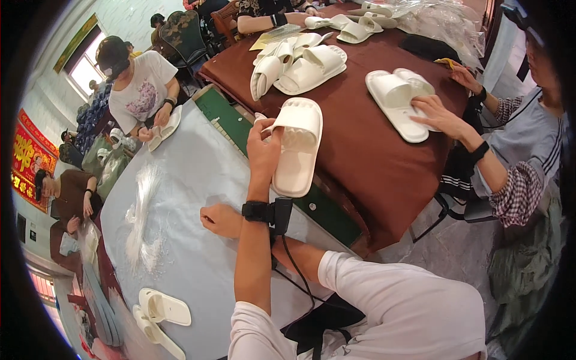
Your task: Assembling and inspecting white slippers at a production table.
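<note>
My left hand is raised at the middle, closed round the side of a white slide slipper near its strap. A white edge pokes out behind my fingers; whether it is a second slipper I cannot tell. Crossing beneath my left forearm, my right arm reaches leftward over the pale blue table. My right hand is curled closed there, with nothing showing in it. Left of it lies a stack of clear plastic bags. A pair of white slippers rests at the table's near left.
A brown-covered table adjoins mine, with several white slippers on it. At right a co-worker's hand touches another white pair. A far-left co-worker holds a slipper. Plastic wrapping is heaped at the back right.
</note>
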Demonstrator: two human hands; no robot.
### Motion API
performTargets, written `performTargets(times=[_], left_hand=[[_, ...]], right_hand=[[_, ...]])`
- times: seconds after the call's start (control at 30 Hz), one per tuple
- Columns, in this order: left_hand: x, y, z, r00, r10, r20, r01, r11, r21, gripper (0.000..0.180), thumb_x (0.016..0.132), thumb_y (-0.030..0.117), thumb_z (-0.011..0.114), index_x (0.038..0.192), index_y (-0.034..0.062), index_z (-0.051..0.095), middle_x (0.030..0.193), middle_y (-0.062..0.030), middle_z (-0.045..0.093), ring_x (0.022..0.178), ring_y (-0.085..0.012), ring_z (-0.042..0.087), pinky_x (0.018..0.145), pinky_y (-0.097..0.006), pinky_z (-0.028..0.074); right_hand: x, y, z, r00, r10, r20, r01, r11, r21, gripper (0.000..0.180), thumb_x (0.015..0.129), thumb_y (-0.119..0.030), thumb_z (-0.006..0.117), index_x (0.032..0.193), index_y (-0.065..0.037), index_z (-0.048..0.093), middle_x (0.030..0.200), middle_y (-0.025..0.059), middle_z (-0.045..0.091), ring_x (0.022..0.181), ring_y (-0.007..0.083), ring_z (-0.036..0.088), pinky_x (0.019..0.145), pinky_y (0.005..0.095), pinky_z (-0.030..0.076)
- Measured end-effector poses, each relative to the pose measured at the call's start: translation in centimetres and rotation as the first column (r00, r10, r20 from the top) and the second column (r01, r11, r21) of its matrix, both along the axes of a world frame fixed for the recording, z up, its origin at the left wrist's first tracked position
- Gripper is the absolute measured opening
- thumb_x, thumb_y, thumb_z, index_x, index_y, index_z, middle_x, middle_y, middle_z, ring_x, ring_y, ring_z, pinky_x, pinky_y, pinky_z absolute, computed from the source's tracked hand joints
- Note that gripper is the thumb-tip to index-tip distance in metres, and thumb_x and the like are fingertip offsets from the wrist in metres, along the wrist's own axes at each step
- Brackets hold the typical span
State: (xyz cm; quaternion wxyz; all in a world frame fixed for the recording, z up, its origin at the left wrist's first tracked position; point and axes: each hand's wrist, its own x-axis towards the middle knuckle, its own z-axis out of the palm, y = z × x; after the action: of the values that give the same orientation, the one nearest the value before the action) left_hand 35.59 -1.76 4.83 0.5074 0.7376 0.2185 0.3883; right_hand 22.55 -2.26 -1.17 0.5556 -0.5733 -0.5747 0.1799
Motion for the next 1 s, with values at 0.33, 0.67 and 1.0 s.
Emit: performTargets(times=[0.33, 0.67, 1.0], left_hand=[[0.6, -2.4, 0.9, 0.996, -0.089, 0.022, 0.086, 0.989, 0.124, 0.039, 0.092, -0.002, 0.050, 0.130, 0.0019, 0.056, 0.131, -0.0237, 0.060, 0.126, -0.0329, 0.055, 0.109, -0.037, 0.040], [-5.9, -3.6, 3.1, 0.989, 0.085, 0.119, -0.099, 0.987, 0.123, 0.048, 0.093, -0.001, 0.044, 0.140, -0.0060, 0.051, 0.153, -0.0274, 0.042, 0.143, -0.0353, 0.042, 0.116, -0.037, 0.033], [-24.8, -7.3, 9.8, 0.898, 0.438, -0.044, -0.426, 0.889, 0.167, 0.047, 0.090, 0.009, 0.059, 0.136, -0.0019, 0.059, 0.118, -0.0171, 0.072, 0.105, -0.0190, 0.069, 0.092, -0.031, 0.051]], right_hand=[[-1.0, -0.9, 0.4, 0.994, 0.103, -0.023, -0.103, 0.995, 0.001, 0.015, 0.091, -0.017, 0.057, 0.089, -0.003, 0.062, 0.075, 0.0196, 0.065, 0.070, 0.0413, 0.062, 0.064, 0.0489, 0.048], [0.0, -1.1, -1.3, 0.997, 0.059, 0.039, -0.056, 0.996, -0.063, 0.016, 0.094, -0.016, 0.058, 0.091, -0.001, 0.065, 0.078, 0.0150, 0.067, 0.068, 0.0314, 0.062, 0.065, 0.0427, 0.049], [0.8, -0.8, 0.2, 0.951, 0.108, -0.289, 0.006, 0.930, 0.368, 0.021, 0.094, -0.023, 0.059, 0.095, -0.003, 0.066, 0.073, 0.0145, 0.066, 0.066, 0.0249, 0.064, 0.066, 0.0401, 0.051]])
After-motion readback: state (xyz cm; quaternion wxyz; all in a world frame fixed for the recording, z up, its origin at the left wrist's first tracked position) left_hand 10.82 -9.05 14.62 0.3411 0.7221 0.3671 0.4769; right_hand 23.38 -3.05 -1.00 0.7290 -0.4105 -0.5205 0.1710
